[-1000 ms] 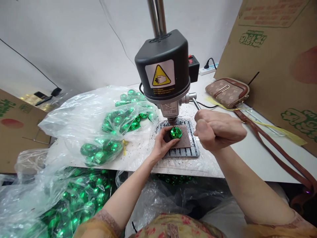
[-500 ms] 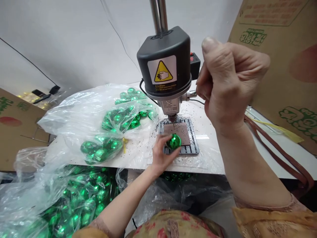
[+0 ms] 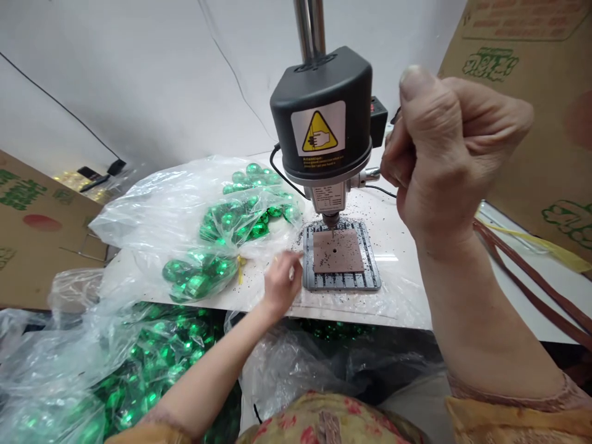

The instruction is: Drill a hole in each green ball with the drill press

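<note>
Fist up at the drill press (image 3: 321,120), and the green balls (image 3: 157,364) are massed to its left!
Nearest, the right hand (image 3: 456,148) is balled up right of the drill press, seemingly around its feed lever (image 3: 371,175), grip hidden. Front-left of it, those balls crowd a crinkly sack (image 3: 41,345): light, stiff, slick, easily cracked, I'd judge, best held around the widest sides. The left hand (image 3: 281,280) sits beside its grooved base (image 3: 311,282), fingers curled, blurred; can't tell whether they pinch anything. On that base, a flat brown board (image 3: 338,251); farther left, filmy clear bag (image 3: 148,191), faceted, glossy balls inside.
</note>
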A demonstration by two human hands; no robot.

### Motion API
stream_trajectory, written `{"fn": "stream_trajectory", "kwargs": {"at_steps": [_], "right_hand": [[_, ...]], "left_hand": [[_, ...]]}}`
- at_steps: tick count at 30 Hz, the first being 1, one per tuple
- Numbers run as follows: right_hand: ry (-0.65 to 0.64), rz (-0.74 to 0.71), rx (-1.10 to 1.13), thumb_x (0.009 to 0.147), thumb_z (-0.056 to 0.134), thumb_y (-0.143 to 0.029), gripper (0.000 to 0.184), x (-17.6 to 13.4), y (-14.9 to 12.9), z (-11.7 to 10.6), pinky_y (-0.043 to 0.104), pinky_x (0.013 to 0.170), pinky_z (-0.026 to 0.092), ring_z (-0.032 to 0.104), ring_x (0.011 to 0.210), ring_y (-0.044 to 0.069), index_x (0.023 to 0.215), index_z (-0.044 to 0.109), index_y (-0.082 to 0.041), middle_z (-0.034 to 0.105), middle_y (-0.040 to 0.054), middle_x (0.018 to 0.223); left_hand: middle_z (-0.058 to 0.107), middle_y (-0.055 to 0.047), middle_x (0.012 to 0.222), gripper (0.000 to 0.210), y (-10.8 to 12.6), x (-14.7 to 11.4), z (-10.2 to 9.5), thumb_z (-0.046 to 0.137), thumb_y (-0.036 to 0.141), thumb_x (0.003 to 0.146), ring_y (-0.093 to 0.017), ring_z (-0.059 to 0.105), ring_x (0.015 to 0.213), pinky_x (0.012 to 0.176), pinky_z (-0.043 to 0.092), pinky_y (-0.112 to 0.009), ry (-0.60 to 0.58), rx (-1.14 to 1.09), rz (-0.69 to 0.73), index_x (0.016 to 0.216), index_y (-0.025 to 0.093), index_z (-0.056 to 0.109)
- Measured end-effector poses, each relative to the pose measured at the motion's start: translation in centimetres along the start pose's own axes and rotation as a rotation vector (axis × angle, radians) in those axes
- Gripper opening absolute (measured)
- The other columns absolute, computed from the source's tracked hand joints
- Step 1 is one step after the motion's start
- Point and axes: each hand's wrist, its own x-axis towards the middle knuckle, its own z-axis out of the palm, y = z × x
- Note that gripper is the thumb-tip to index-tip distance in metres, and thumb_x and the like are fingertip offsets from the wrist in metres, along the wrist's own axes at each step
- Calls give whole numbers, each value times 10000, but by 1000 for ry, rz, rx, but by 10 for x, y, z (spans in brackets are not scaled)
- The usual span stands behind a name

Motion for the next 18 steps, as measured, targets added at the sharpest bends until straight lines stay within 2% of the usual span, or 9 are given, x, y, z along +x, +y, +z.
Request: {"fn": "stream_trajectory", "kwargs": {"at_steps": [2, 4, 7, 10, 12, 15, 18], "right_hand": [[8, 2, -14, 905, 640, -243, 426, -1, -1, 0, 275, 467, 264, 344, 413, 43, 498, 542, -165, 405, -45, 420], [2, 24, -34, 918, 621, -232, 437, -2, -3, -1, 263, 480, 264, 346, 423, 25, 498, 534, -154, 407, -49, 430], [-9, 83, -75, 937, 581, -233, 446, -3, -6, -1, 250, 510, 265, 354, 451, 5, 506, 514, -145, 407, -54, 455], [-2, 81, -84, 936, 573, -240, 446, -4, -6, -2, 245, 517, 270, 352, 454, -3, 507, 497, -145, 396, -64, 459], [-4, 76, -87, 936, 572, -251, 444, -4, -7, -3, 244, 519, 274, 350, 453, -7, 511, 497, -145, 393, -68, 459], [-20, 102, -95, 940, 565, -254, 441, -4, -8, -3, 235, 538, 295, 357, 465, -16, 518, 499, -145, 403, -70, 475], [-19, 109, -77, 940, 565, -222, 439, -5, -9, -2, 222, 541, 321, 362, 461, -15, 512, 497, -151, 408, -71, 476]], "left_hand": [[695, -119, 969, 292, -34, 43, 8, 469, 56, 877, -278, 668, 946, 863, 530, -420, -66, 152, -247, 1049, 190, 663], [690, -163, 1079, 352, -66, 78, 20, 508, 29, 802, -345, 636, 1087, 985, 482, -499, -142, 166, -401, 1080, 159, 681], [683, -170, 1191, 439, -96, 109, 41, 622, 89, 742, -368, 604, 1177, 1063, 445, -508, -252, -5, -440, 1174, 135, 686], [714, -115, 1160, 462, -106, 118, 57, 705, 183, 726, -305, 647, 1103, 1017, 496, -421, -298, -105, -416, 1187, 151, 696], [712, -112, 1155, 473, -106, 117, 59, 715, 217, 736, -282, 655, 1074, 998, 509, -396, -282, -130, -427, 1203, 143, 691], [686, -132, 1176, 494, -101, 108, 44, 684, 202, 759, -283, 643, 1091, 1017, 495, -413, -204, -128, -466, 1247, 134, 669], [676, -102, 1150, 505, -82, 91, 16, 713, 268, 789, -252, 648, 1043, 970, 511, -388, -68, -240, -509, 1284, 188, 654]]}}
